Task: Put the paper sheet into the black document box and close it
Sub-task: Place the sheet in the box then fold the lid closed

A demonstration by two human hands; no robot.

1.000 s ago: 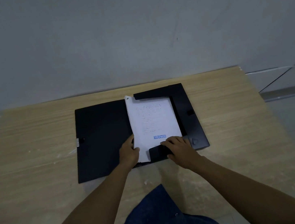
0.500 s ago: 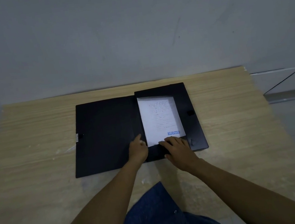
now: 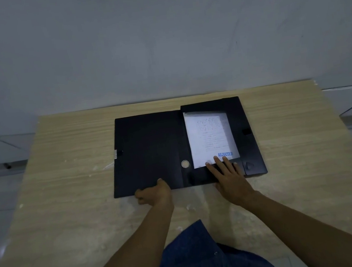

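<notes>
The black document box (image 3: 246, 123) lies open on the wooden table (image 3: 70, 193), its lid (image 3: 150, 152) spread flat to the left. The white paper sheet (image 3: 210, 137), stamped REJECTED in blue, lies inside the right tray under its flaps. My right hand (image 3: 228, 175) rests flat on the tray's near flap, fingertips touching the sheet's lower edge. My left hand (image 3: 154, 194) grips the near edge of the lid, thumb on top and fingers curled under.
A round finger hole (image 3: 185, 163) shows in the box spine. A small white clasp (image 3: 115, 154) sits on the lid's left edge. A grey wall rises behind the table. My blue clothing (image 3: 201, 258) is at the near edge.
The sheet slid right and settled flat in the tray. My left hand left the sheet's left edge and moved left to grip the lid's near edge. My right hand stayed on the near flap.
</notes>
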